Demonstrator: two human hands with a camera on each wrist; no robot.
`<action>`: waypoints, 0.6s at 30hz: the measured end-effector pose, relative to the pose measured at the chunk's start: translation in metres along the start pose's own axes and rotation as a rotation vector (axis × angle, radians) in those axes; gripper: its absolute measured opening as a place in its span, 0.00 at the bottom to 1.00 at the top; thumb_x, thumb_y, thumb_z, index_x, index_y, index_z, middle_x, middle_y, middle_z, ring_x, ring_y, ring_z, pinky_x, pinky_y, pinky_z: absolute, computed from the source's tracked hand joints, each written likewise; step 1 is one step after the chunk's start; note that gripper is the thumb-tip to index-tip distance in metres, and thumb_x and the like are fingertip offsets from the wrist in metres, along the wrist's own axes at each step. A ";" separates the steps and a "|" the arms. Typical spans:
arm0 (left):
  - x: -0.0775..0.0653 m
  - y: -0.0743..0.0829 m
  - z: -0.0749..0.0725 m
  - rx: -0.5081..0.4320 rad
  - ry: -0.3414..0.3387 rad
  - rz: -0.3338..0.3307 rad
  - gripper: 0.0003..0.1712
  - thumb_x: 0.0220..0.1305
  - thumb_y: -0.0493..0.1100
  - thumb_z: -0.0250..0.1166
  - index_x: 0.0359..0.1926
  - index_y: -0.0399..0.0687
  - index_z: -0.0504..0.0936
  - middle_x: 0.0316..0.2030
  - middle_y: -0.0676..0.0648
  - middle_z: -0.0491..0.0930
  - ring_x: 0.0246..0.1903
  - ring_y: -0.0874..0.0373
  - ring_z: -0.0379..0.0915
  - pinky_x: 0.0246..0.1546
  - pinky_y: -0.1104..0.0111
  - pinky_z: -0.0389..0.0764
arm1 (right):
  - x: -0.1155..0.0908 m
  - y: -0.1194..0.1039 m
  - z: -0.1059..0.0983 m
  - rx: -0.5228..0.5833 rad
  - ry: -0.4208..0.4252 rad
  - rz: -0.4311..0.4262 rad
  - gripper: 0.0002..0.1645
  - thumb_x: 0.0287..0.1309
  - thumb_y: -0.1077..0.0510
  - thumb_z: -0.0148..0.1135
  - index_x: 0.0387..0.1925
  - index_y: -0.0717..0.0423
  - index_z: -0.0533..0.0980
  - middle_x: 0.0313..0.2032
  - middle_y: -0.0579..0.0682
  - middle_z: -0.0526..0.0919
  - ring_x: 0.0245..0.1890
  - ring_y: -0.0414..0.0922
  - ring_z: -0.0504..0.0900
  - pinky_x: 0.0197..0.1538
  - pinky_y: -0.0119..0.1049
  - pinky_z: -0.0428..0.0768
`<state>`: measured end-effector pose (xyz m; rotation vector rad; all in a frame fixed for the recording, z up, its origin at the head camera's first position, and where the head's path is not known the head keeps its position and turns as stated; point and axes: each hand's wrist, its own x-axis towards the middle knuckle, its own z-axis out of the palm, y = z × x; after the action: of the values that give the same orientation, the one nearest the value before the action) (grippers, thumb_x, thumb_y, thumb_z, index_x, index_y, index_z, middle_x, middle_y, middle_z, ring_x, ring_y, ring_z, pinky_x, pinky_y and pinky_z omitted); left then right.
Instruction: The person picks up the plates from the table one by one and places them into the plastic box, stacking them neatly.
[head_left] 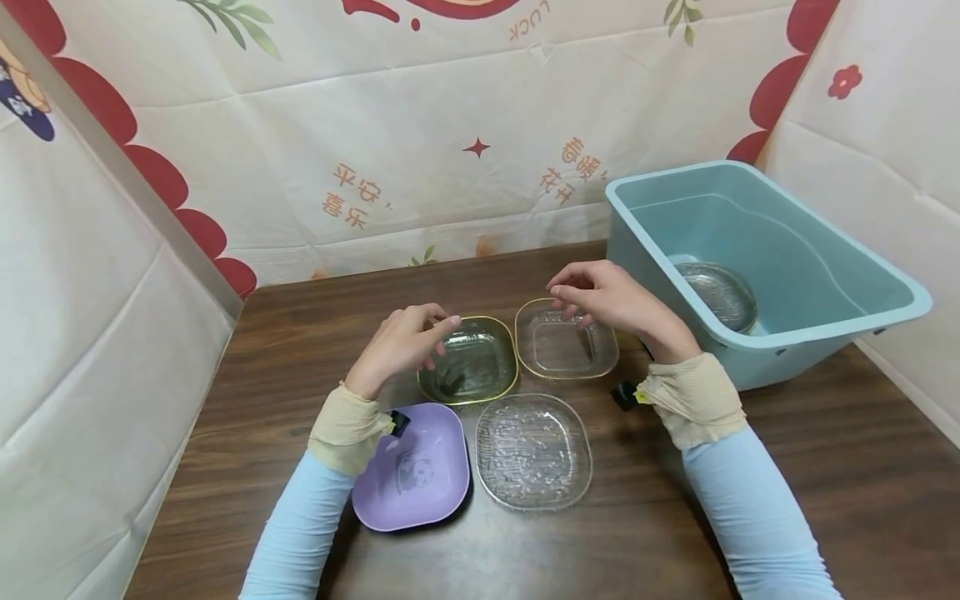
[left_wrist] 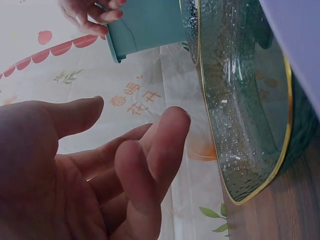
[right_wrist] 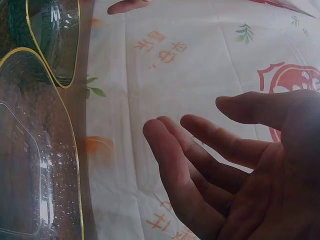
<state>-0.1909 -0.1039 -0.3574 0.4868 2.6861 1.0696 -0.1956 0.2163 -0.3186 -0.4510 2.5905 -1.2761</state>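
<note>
My left hand (head_left: 408, 340) hovers over the left edge of a dark green clear dish (head_left: 480, 367) with a gold rim, its fingers loosely bent around nothing. Above a clear gold-rimmed dish (head_left: 555, 354) hangs my right hand (head_left: 603, 296), relaxed and holding nothing. The two gold-rimmed dishes stand side by side. In front of them are a purple square dish (head_left: 442, 475) with a panda print, below my left wrist, and a clear textured dish (head_left: 534, 454). The left wrist view shows the green dish (left_wrist: 240, 165) beside the bent fingers (left_wrist: 170, 145).
A large light-blue tub (head_left: 825, 329) stands at the right, close to my right forearm. Inside it lies a round-cornered clear dish (head_left: 720, 296). A printed white cloth (head_left: 450, 167) hangs behind the brown wooden table (head_left: 285, 367) and along both sides.
</note>
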 end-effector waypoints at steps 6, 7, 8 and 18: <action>0.001 0.000 0.003 0.003 -0.007 0.006 0.23 0.77 0.59 0.56 0.56 0.47 0.84 0.32 0.40 0.89 0.22 0.47 0.86 0.23 0.63 0.85 | 0.003 0.005 0.001 0.038 -0.006 0.007 0.12 0.75 0.59 0.57 0.46 0.65 0.80 0.36 0.62 0.85 0.33 0.50 0.88 0.35 0.43 0.90; 0.001 0.000 0.003 0.003 -0.005 0.006 0.23 0.77 0.59 0.56 0.55 0.47 0.84 0.32 0.40 0.88 0.22 0.47 0.86 0.23 0.63 0.85 | 0.003 0.006 0.000 0.042 -0.004 0.008 0.11 0.75 0.60 0.57 0.45 0.66 0.80 0.35 0.61 0.85 0.32 0.48 0.88 0.34 0.42 0.90; 0.001 0.000 0.003 0.003 -0.003 0.006 0.23 0.77 0.59 0.56 0.55 0.48 0.84 0.32 0.40 0.88 0.22 0.47 0.86 0.23 0.62 0.85 | 0.003 0.006 0.000 0.046 -0.001 0.009 0.10 0.74 0.61 0.58 0.44 0.66 0.80 0.33 0.61 0.85 0.30 0.48 0.87 0.34 0.42 0.90; -0.003 0.001 -0.001 -0.003 0.010 -0.006 0.23 0.77 0.61 0.56 0.54 0.50 0.84 0.33 0.41 0.89 0.23 0.47 0.87 0.25 0.62 0.87 | 0.002 0.008 0.002 0.077 0.013 0.018 0.10 0.73 0.62 0.59 0.43 0.68 0.81 0.32 0.60 0.86 0.28 0.45 0.86 0.33 0.36 0.88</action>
<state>-0.1885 -0.1049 -0.3554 0.4740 2.6926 1.0766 -0.1985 0.2188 -0.3266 -0.4055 2.5392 -1.3717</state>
